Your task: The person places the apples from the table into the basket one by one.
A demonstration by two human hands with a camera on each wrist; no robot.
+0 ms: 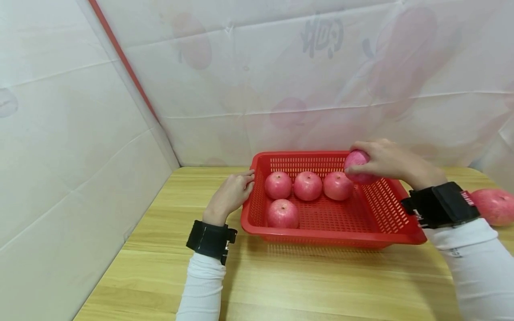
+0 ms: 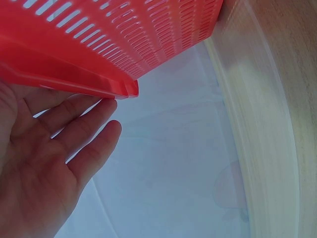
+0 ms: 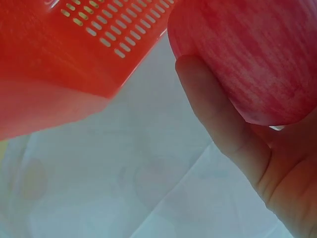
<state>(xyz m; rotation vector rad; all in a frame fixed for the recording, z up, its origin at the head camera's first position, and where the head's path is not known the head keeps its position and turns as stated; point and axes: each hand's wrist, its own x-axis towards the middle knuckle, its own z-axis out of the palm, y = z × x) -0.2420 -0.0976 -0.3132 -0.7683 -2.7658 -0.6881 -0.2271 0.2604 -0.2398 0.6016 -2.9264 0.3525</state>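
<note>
A pink-red apple (image 1: 356, 161) is in my right hand (image 1: 387, 161), gripped between thumb and fingers over the basket's back right part. In the right wrist view the thumb lies along the side of that apple (image 3: 247, 54). The red plastic basket (image 1: 321, 235) stands on the table, with several apples inside. Three sit in a row along its back: a left apple (image 1: 278, 185), a middle apple (image 1: 308, 186) and a right apple (image 1: 337, 186). Another apple (image 1: 283, 214) lies at the front left. With fairly straight fingers, my left hand (image 1: 230, 196) touches the basket's left rim (image 2: 64, 87).
One more apple (image 1: 494, 206) is on the right, beyond my right wrist and outside the basket. The wooden table (image 1: 160, 267) meets a sheet-covered back wall (image 1: 225, 102) and a left wall (image 1: 72, 147).
</note>
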